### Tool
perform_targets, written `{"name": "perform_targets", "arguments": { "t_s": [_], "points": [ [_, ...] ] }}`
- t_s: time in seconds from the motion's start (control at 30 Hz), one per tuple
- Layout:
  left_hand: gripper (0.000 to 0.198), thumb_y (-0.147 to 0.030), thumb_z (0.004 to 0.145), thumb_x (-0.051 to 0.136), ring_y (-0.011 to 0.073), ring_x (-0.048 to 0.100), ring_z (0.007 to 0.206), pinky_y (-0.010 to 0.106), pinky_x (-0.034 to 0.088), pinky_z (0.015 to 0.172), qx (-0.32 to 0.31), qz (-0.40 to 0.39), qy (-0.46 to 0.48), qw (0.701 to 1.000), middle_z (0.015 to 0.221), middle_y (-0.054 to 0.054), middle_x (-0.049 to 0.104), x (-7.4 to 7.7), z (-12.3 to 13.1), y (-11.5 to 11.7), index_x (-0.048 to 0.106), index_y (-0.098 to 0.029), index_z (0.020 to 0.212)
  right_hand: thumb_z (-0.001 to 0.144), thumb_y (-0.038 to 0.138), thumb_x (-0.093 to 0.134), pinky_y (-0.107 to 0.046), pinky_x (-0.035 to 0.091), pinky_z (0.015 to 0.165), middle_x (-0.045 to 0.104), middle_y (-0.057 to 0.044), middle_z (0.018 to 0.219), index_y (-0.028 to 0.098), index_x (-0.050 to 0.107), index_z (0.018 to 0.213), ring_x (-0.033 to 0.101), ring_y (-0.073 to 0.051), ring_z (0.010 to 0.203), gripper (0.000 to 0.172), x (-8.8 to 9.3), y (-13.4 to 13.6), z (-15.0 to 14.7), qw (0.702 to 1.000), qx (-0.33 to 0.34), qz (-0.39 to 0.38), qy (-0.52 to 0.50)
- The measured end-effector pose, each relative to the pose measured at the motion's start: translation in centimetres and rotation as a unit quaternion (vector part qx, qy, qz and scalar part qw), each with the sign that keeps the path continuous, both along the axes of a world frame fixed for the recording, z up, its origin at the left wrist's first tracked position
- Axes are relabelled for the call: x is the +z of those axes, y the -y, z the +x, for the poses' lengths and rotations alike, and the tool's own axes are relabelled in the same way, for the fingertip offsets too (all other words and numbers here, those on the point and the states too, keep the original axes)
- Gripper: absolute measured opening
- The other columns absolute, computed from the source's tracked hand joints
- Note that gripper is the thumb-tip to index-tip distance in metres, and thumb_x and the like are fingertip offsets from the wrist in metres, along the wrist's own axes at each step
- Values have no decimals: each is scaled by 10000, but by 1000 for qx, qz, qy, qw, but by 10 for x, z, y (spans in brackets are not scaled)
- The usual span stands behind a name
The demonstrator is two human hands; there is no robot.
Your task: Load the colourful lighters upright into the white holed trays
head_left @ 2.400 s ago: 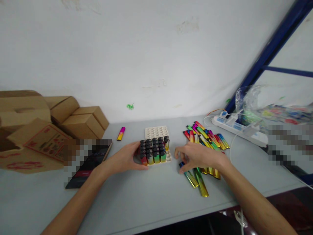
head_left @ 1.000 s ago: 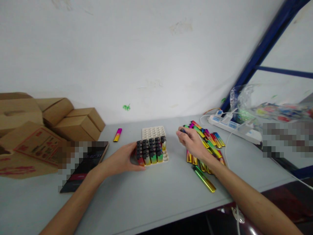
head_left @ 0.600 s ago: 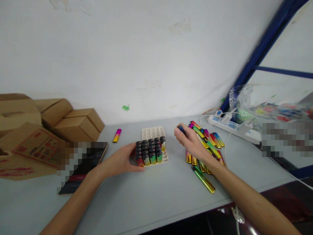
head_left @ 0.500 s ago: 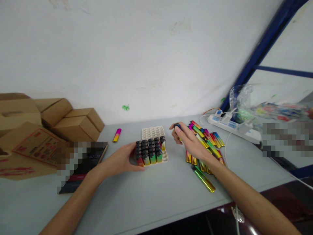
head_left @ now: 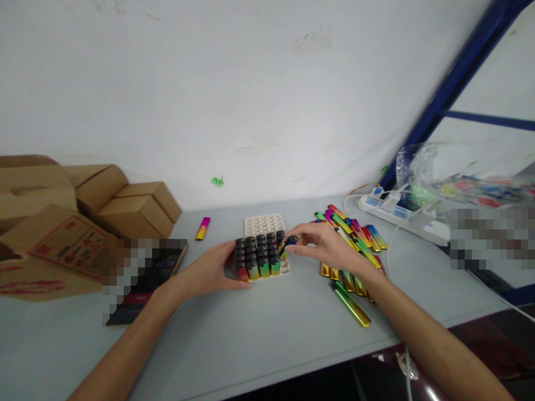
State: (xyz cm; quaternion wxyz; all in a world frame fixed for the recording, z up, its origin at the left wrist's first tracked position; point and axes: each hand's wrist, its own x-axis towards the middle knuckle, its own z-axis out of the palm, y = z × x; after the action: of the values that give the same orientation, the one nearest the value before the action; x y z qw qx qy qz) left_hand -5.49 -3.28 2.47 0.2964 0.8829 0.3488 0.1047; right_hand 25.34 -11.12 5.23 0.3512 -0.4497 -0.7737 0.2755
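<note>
Right hand: a second ago the right hand (head_left: 315,242) was beside the heap; now it is over the tray's 3 o'clock edge. Its grip pinches the held lighter (head_left: 289,240) between thumb and fingers.
Held lighter: one, dark-topped. It lay on the counter (head_left: 251,334) 2.4 seconds ago; now it tilts over the fifth column. Whether its lower end is in a hole, I cannot tell.
Left hand: the left hand (head_left: 215,270) is at the tray's 9 o'clock side, as before. Thumb and fingers are spread around the block's left side.
Tray: one white tray (head_left: 264,225), holes bare at its 12 o'clock end.
Standing lighters: the standing lighters (head_left: 257,253) make four columns of about four, plus one in the fifth column's rear hole, upright; unchanged.
Heap: loose lighters (head_left: 368,255) at the tray's 3 o'clock, more than ten, overlapping too much to count exactly.
Green-gold lighter: one green-gold lighter (head_left: 352,305) at 4 o'clock; the held lighter was beside it earlier.
Magenta-yellow lighter: one magenta-yellow lighter (head_left: 203,228) between 9 and 10 o'clock, alone.
Boxes: at least three cardboard boxes (head_left: 129,214), near 10 o'clock.
Power strip: one power strip (head_left: 399,213), between 2 and 3 o'clock.
</note>
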Motion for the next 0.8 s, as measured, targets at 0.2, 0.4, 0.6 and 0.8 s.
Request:
{"name": "perform_targets", "arguments": {
  "t_s": [0.2, 0.4, 0.6, 0.8],
  "points": [
    [714, -524, 660, 896, 352, 692, 1154, 459, 559, 1025, 9, -2, -13, 1000, 1282, 111, 740, 1, 0, 0, 662, -192, 1247, 980, 386, 721, -265, 510, 697, 754, -15, 820, 185, 727, 1090, 698, -159, 726, 229, -10, -2, -1, 996, -25, 31, 78],
    [710, -518, 653, 891, 347, 705, 1138, 417, 572, 987, 15, 4, -12, 1000, 1257, 92, 755, 4, 1, 3, 677, -191, 1247, 964, 343, 747, -266, 543, 718, 756, -8, 829, 187, 677, 1090, 714, -160, 744, 213, -14, -4, -2, 995, -32, 52, 80],
    [685, -490, 667, 891, 348, 689, 1149, 421, 555, 1003, 16, -1, -19, 1000, 1275, 105, 742, 4, 1, 3, 664, -179, 1232, 961, 329, 753, -267, 554, 735, 771, -27, 871, 176, 700, 1079, 722, -165, 766, 201, -12, -4, -3, 994, -33, 50, 90],
    [653, -521, 657, 888, 351, 687, 1149, 441, 557, 1007, 21, -6, -36, 999, 1231, 117, 747, 4, 1, 2, 665, -191, 1174, 1002, 343, 697, -281, 550, 744, 771, -58, 941, 174, 722, 1086, 714, -178, 793, 191, -6, -3, 0, 991, -18, 56, 121]
  ]
}}
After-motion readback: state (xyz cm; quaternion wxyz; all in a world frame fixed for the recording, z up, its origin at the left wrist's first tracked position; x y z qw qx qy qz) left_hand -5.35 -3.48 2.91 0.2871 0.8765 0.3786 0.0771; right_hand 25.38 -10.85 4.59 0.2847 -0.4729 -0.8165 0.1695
